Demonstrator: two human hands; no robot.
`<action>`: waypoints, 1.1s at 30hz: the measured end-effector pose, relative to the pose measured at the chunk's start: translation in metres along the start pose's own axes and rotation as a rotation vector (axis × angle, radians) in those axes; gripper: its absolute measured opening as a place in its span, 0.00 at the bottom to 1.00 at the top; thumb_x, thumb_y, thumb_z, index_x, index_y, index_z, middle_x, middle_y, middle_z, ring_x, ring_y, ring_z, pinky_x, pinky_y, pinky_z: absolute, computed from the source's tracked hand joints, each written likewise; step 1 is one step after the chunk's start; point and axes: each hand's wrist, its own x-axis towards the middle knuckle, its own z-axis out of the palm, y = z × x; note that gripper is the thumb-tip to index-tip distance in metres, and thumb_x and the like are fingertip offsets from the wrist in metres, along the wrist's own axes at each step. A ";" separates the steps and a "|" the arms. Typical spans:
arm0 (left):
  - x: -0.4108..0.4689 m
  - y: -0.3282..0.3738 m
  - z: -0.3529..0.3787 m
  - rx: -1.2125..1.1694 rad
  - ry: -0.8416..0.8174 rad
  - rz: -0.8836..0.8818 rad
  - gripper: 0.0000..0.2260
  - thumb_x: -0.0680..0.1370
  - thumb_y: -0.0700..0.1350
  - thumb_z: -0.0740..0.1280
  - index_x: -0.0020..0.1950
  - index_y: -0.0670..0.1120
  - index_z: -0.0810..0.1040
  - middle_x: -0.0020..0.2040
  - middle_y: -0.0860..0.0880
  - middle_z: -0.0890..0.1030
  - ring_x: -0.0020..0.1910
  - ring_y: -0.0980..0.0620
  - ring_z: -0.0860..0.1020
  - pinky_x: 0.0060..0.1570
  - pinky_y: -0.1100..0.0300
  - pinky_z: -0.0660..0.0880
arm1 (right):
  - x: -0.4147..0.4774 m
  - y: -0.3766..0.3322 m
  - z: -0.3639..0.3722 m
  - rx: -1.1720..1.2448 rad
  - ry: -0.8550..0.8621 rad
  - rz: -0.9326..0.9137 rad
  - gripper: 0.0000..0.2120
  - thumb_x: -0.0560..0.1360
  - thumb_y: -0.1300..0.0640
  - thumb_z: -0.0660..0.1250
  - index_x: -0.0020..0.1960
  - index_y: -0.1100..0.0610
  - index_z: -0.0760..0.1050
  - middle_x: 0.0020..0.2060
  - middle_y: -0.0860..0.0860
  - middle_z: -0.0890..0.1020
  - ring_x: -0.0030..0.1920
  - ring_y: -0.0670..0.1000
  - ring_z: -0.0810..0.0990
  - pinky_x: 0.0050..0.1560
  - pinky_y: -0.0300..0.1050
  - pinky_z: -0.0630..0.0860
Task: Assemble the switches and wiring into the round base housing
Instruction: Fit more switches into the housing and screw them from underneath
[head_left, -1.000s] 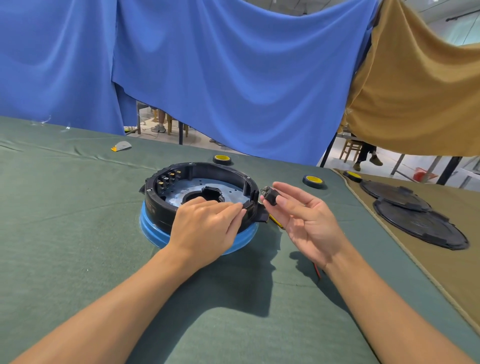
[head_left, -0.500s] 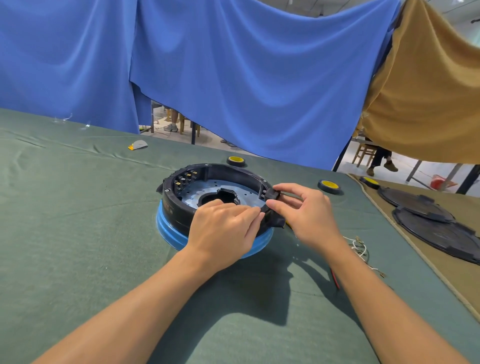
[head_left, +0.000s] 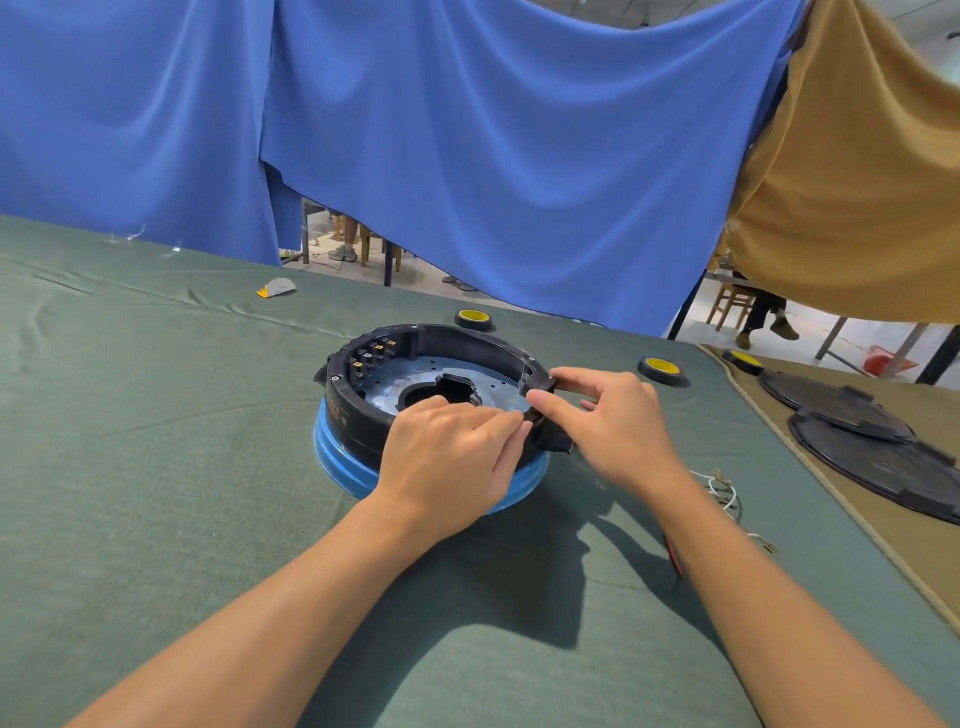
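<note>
Black switch (head_left: 543, 383): we pinch it in the right hand (head_left: 618, 431), rim slot apparently just beneath; left hand (head_left: 447, 457) clamps housing (head_left: 353, 410) alongside.

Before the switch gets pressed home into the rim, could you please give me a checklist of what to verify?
1. Housing steadied: ok. The left hand holds the near rim of the round base housing.
2. Part in grip: ok. The right hand pinches the switch at the housing's right rim.
3. Switch lined up with its slot: cannot tell. The fingers hide the fit.
4. Loose wiring out of the way: ok. The white wires lie on the green cloth, apart from the housing.
5. Other parts fitted: ok. A row of switches sits along the far-left inner wall.
</note>
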 end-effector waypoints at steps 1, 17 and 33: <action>0.000 0.000 0.000 -0.004 0.000 0.000 0.14 0.80 0.47 0.63 0.39 0.47 0.83 0.32 0.54 0.83 0.30 0.51 0.80 0.29 0.54 0.72 | 0.000 0.000 0.000 0.004 -0.011 0.007 0.22 0.71 0.43 0.72 0.60 0.53 0.81 0.56 0.47 0.83 0.62 0.50 0.78 0.64 0.54 0.74; 0.013 0.003 -0.011 0.001 -0.176 -0.120 0.16 0.80 0.52 0.61 0.38 0.49 0.83 0.30 0.53 0.81 0.31 0.49 0.80 0.30 0.59 0.70 | 0.015 -0.005 -0.010 0.233 -0.134 0.169 0.20 0.65 0.51 0.79 0.56 0.54 0.83 0.49 0.48 0.86 0.52 0.46 0.83 0.60 0.51 0.77; 0.082 -0.020 0.018 -0.925 -0.790 -1.047 0.10 0.78 0.46 0.70 0.51 0.39 0.83 0.43 0.43 0.86 0.37 0.50 0.82 0.40 0.59 0.79 | 0.021 -0.002 -0.016 0.366 -0.222 0.221 0.09 0.75 0.55 0.71 0.53 0.55 0.85 0.48 0.50 0.85 0.53 0.47 0.82 0.52 0.51 0.82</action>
